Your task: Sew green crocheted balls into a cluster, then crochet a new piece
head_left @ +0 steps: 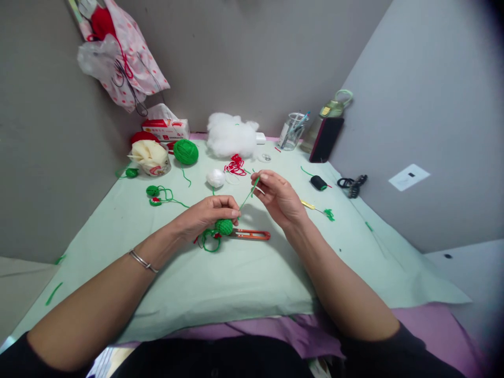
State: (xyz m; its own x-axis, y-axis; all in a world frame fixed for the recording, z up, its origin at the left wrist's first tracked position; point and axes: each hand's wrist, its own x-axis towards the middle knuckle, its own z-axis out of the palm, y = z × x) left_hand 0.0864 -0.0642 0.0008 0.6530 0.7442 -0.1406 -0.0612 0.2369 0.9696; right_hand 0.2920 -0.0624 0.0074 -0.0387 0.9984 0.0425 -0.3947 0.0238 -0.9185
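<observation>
My left hand is closed, thumb and forefinger pinched at the near end of a green yarn strand. Just under those fingers is a small green crocheted ball, which the hand appears to hold. The strand runs taut up to my right hand, whose fingertips pinch its upper end. Whether a needle is on the strand is too small to tell. Orange-handled thread snips lie on the cloth below, beside a loop of green yarn with a bit of red near it.
A white yarn ball, tangled red yarn, fluffy stuffing and a green yarn ball sit farther back. Left are small crocheted pieces; right, a yellow-handled crochet hook, black thread spool and propped phone.
</observation>
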